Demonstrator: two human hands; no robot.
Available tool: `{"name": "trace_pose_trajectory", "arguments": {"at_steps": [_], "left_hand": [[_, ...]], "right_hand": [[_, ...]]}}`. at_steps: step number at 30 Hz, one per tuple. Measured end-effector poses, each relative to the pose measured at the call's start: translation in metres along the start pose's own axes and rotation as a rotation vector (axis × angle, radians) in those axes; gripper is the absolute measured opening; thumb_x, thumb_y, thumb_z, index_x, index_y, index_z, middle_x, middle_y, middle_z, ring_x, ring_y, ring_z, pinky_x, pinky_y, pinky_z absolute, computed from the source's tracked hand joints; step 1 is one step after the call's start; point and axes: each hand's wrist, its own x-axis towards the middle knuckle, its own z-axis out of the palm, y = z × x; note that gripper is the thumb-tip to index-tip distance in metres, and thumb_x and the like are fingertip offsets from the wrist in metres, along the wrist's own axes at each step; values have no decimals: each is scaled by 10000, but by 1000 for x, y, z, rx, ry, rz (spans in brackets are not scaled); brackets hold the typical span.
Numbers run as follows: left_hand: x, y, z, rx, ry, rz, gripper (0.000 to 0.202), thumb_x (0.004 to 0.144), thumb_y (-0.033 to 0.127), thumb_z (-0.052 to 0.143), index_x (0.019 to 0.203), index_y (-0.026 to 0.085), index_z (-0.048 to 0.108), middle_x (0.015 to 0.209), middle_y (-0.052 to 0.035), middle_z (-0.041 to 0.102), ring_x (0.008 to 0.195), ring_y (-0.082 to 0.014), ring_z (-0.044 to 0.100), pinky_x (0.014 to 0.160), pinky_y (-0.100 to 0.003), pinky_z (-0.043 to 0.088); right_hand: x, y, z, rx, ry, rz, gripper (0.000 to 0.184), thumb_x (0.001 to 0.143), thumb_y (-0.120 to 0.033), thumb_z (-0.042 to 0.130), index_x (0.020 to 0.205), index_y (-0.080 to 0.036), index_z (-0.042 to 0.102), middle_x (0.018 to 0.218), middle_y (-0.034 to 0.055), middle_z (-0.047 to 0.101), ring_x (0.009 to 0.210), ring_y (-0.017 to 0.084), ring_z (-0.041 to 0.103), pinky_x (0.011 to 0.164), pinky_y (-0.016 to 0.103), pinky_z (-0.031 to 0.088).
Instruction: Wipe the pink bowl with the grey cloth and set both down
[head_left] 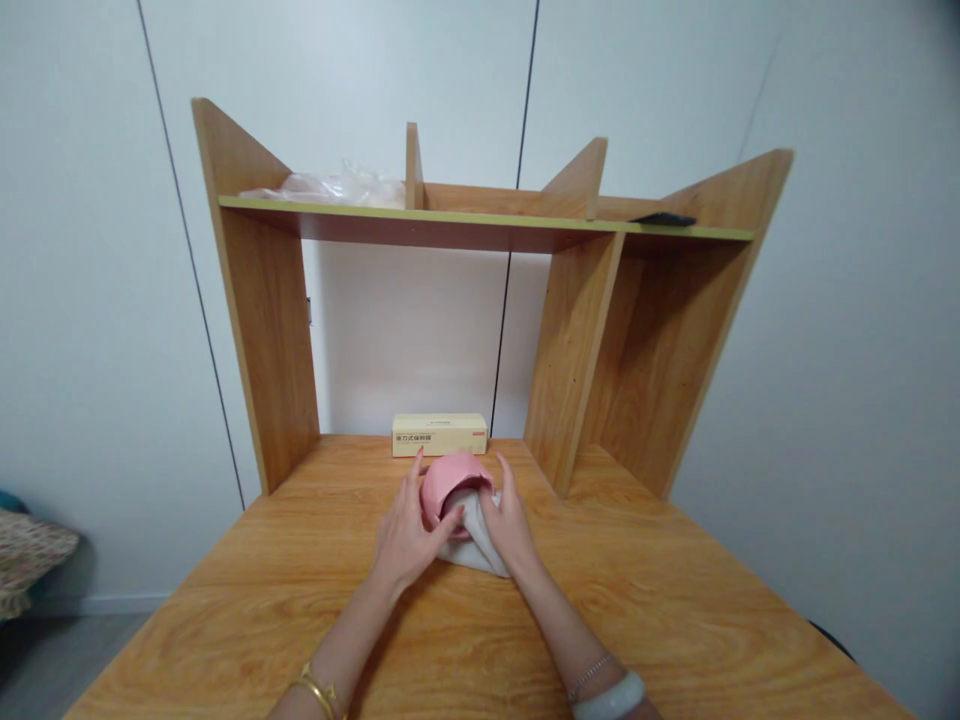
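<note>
Soft, even indoor light fills the frame, brightest on the white wall at 12 o'clock. The shelf [487,222] casts a dim band beneath itself, and faint shadows lie under the forearms on the desk [675,620]. No harsh glare shows. Wide-angle distortion bows straight lines toward 3 and 9 o'clock; corners at 1 and 5 o'clock darken. Focus is slightly soft throughout.

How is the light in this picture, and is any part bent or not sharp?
Head view: soft, even light, no strong glare; a faint shadow lies under the left hand and right hand around the pink cup. The wide lens bends the shelf unit outward, and the corners darken. The box print is too small to read.
</note>
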Motion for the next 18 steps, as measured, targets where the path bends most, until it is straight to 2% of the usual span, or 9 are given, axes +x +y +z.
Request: {"name": "trace_pose_trajectory", "arguments": {"at_steps": [3, 5, 8, 11, 13, 15, 18], "left_hand": [[0, 0, 4, -67, -39, -47, 761, 801, 384, 496, 1428, 166, 124, 1286, -122, 516, 991, -224, 591, 820, -336, 464], [0, 0, 2, -20, -53, -85, 737, 779, 339, 514, 1419, 188, 182, 1212, -98, 579, 951, -227, 608, 799, -332, 466], [0, 2, -6, 172, -83, -113, 680, 755, 345, 545, 1384, 244, 308, 1111, -69, 644, 957, -257, 612, 825, -349, 445], [-1, 4, -12, 281, -134, -88, 602, 776, 401, 528, 1348, 275, 386, 1066, -64, 666, 964, -271, 614, 847, -354, 429], [-1, 4, -12, 269, -136, -73, 599, 797, 444, 502, 1358, 283, 367, 1093, -67, 655, 991, -273, 606, 861, -360, 425], [-1, 2, -9, 188, -104, -60, 634, 824, 472, 459, 1397, 265, 282, 1164, -80, 616, 1043, -266, 582, 880, -367, 422], [-1, -4, 0, 37, -65, -46, 739, 823, 481, 464, 1433, 212, 143, 1274, -116, 526, 1125, -265, 529, 893, -383, 429]], "right_hand": [[0, -2, 2, 72, 17, -22, 554, 860, -345, 340, 1374, -146, 283, 1116, 123, 616, 1002, 193, 583, 774, 277, 447], [0, -6, -2, -62, -20, 2, 581, 853, -364, 380, 1387, -165, 267, 981, 102, 662, 905, 208, 617, 719, 281, 447], [1, -12, -10, -383, -63, 19, 665, 815, -370, 471, 1408, -195, 229, 746, 47, 669, 712, 225, 631, 632, 281, 416], [2, -12, -14, -507, -143, -66, 675, 799, -305, 488, 1412, -212, 221, 697, 25, 659, 664, 211, 621, 615, 264, 390], [2, -7, -13, -463, -185, -89, 639, 806, -260, 455, 1405, -208, 239, 696, 23, 654, 678, 202, 619, 618, 256, 389], [2, -1, -10, -362, -191, -65, 608, 818, -242, 415, 1400, -189, 249, 708, 28, 654, 692, 200, 618, 623, 258, 399], [2, 6, -3, -146, -106, -11, 552, 842, -268, 367, 1377, -160, 285, 873, 74, 671, 790, 200, 624, 672, 273, 432]]}}
